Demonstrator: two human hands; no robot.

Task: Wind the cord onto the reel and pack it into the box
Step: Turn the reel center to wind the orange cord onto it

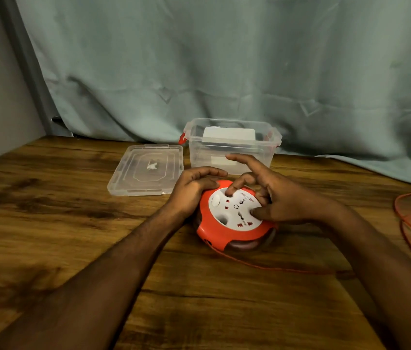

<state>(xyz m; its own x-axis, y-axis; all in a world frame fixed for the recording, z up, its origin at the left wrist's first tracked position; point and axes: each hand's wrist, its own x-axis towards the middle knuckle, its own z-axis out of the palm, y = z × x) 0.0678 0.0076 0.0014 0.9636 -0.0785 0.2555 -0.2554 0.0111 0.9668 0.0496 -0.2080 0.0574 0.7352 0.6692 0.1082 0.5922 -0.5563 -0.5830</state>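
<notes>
Reel (pixel 234 218), orange housing with a white socket face, lies flat on the wooden worktop (pixel 48 223), about midway between its left and right edges and just in front of the box (pixel 232 147).

Left hand (pixel 194 188): forearm comes in from the near left corner, wrist straight. Hand cups the reel's far-left rim; fingers (pixel 207 173) curl over the orange edge and grip it, thumb lying along the rim's top.

Right hand (pixel 275 198): forearm enters from the near right corner, wrist bent inward. Hand hovers over the white face. Thumb tip presses on the face at its right side; one bent finger (pixel 234 188) touches the face at its far side. Index finger is stretched out, pointing left above the reel and in front of the box wall, touching nothing. Other fingers loosely curled beside the reel's right rim; whether they touch it, cannot tell. Nothing is enclosed in this hand.

Cord (pixel 262 266), thin and orange, leaves the reel's near edge, runs right across the worktop under the right forearm, and lies in loose loops at the right edge.

Box: clear plastic, open, red latches, standing near the far edge against a grey-green curtain (pixel 224 59); something white inside. Its clear lid (pixel 146 170) lies flat just left of it.
</notes>
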